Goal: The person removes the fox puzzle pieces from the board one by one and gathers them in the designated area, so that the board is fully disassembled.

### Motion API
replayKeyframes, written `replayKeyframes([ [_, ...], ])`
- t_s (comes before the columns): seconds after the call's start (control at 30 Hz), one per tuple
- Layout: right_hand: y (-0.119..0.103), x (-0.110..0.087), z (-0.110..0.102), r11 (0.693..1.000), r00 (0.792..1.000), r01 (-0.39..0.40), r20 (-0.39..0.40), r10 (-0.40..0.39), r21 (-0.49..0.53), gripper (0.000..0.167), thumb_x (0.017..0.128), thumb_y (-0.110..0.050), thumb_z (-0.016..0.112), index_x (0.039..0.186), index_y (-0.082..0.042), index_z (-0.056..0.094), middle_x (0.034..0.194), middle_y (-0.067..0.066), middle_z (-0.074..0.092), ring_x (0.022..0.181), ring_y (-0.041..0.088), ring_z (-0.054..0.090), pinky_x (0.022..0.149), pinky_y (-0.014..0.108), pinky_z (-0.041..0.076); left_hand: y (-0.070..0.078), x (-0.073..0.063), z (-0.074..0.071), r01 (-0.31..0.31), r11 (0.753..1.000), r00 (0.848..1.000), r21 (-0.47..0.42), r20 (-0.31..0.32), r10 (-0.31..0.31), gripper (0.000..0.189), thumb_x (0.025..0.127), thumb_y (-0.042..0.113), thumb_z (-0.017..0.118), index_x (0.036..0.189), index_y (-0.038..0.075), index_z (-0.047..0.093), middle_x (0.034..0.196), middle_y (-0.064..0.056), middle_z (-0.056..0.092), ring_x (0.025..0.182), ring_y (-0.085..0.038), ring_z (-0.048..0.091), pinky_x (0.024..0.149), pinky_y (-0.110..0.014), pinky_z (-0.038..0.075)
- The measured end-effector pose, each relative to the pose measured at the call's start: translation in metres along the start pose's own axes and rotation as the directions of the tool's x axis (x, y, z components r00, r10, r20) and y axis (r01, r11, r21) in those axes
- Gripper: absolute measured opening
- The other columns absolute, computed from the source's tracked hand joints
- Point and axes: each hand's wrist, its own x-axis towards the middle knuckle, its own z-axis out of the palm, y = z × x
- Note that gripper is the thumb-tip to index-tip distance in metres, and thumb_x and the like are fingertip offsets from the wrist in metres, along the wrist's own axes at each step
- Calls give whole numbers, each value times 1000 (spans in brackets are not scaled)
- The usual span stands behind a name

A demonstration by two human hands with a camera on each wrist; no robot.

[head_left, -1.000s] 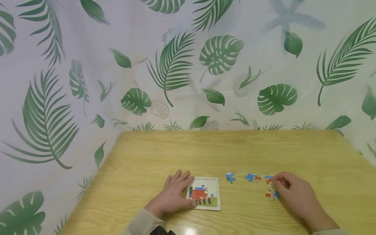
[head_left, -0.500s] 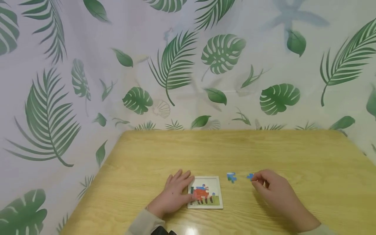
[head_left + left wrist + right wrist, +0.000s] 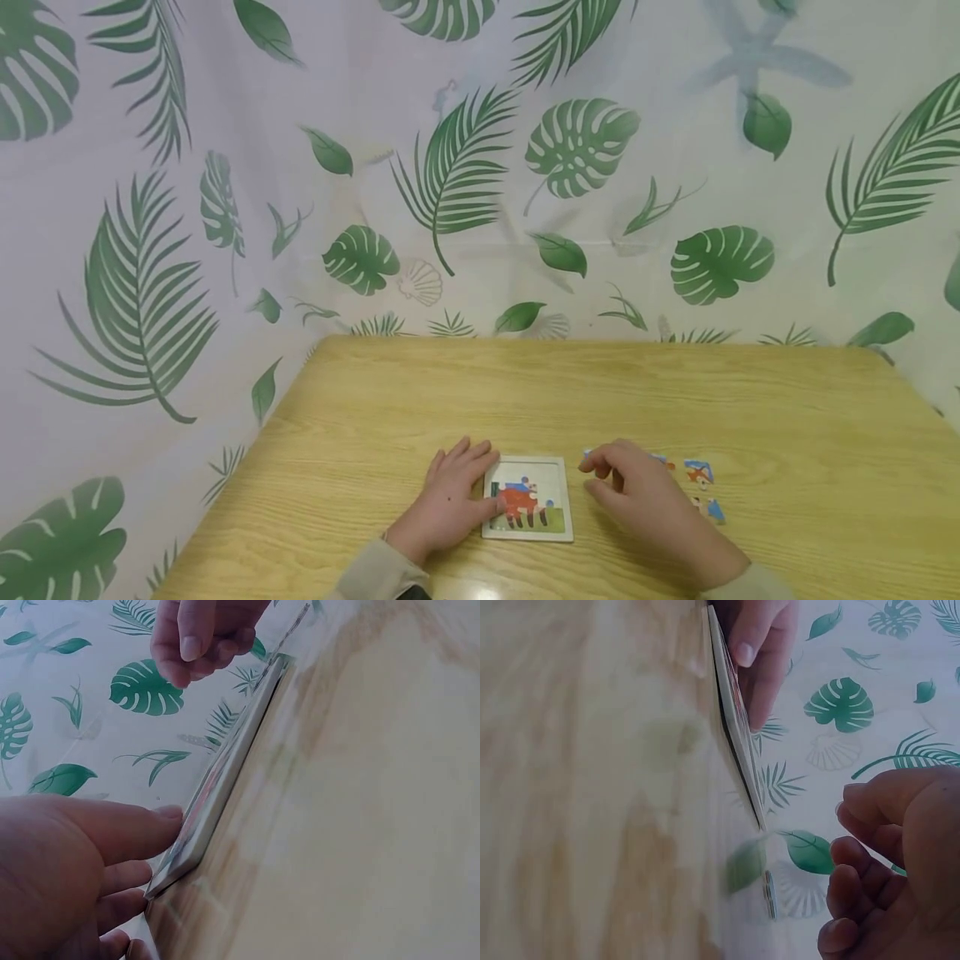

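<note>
A small puzzle board point(image 3: 566, 500) with a pale frame lies on the table, partly filled with a red animal picture on green ground. My left hand point(image 3: 453, 496) rests along its left side, fingers spread and thumb over the lower left edge. My right hand point(image 3: 637, 492) hovers right of the board, fingers loosely curled; the right wrist view shows a gap between thumb and index finger, nothing held. Beyond and beside it lie loose jigsaw pieces: a blue and red one point(image 3: 699, 472), one with a blue corner point(image 3: 716, 510), and others partly hidden by the hand.
The wooden table point(image 3: 525, 392) reaches back to a white curtain point(image 3: 480, 292) printed with green leaves. In the right wrist view a jigsaw piece point(image 3: 771, 894) lies flat just past the board's end.
My right hand has moved left from the far-right pieces, past the middle ones, to near the board. The uncovered pieces still lie in place. My left hand stays on the board.
</note>
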Motion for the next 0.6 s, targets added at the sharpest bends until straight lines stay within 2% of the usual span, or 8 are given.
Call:
replayKeyframes([
  [0.2,-7,6,10,1000,999,5,49,-6,16,16,94,-16,72,111,-14,71,90,-6,54,71,9,47,62,26,44,1,0,1,6,1000,1000,18,-7,-6,68,97,42,65,152,8,45,161,-11,35,152,-36,17,119,-61,3],
  [0.4,-18,13,24,999,990,-16,137,9,46,25,93,-18,72,117,-10,69,88,-6,54,74,11,49,66,27,45,2,0,2,8,999,1000,50,-14,-8,67,97,41,66,152,8,46,161,-10,36,151,-36,18,119,-61,4],
  [0.6,-29,22,41,1000,980,-13,197,18,-27,30,93,-21,72,120,-9,68,88,-6,54,77,13,49,68,31,44,2,0,2,2,998,1000,62,-15,-2,67,97,41,66,152,7,47,160,-10,37,151,-35,19,119,-62,5],
])
